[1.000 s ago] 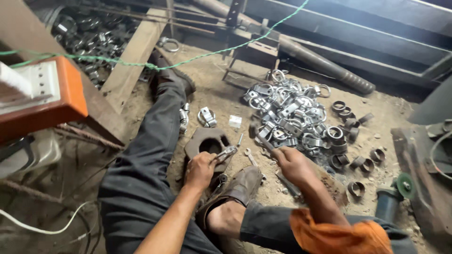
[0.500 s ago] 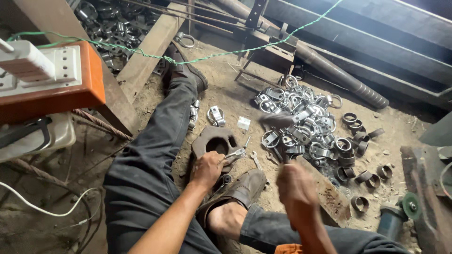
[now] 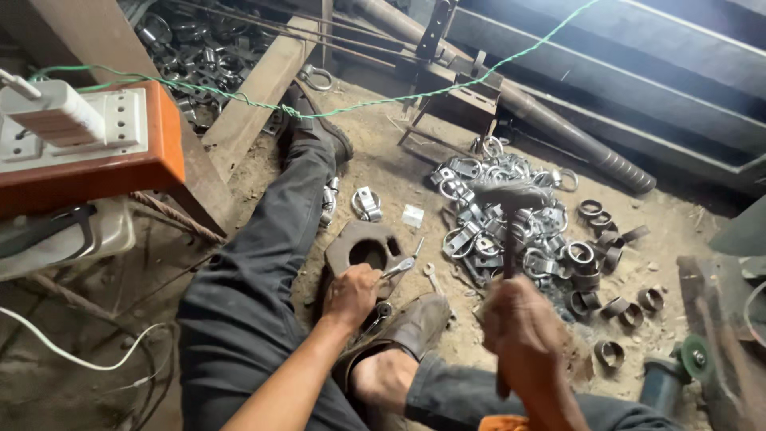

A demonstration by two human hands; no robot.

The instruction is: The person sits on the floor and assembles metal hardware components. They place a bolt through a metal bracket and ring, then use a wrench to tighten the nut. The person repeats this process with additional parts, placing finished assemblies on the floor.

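Sitting on a dirt floor with legs stretched out, the person has the left hand closed around a small metal piece that rests on a rusty plate with a round hole, right by the knee. The right hand is wrapped tight around the handle of a hammer; the hammer head is blurred and sits up at about 12 o'clock from that hand, over the heap of parts. That heap, a pile of shiny metal clamps, lies at roughly 2 o'clock from the plate, and a scatter of darker rusty rings trails off toward 4 o'clock from the pile.

A small white box sits on the dirt just at 1 o'clock from the plate, between it and the clamps, plain and cube-ish, no markings I can make out. One loose clamp lies at 12 o'clock from the plate. Over at 9 o'clock there's an orange block with a white socket strip on top, and a white plug stuck into it. A green twisted cord runs across the top. A wooden plank leans at 11 o'clock, beside the boot.
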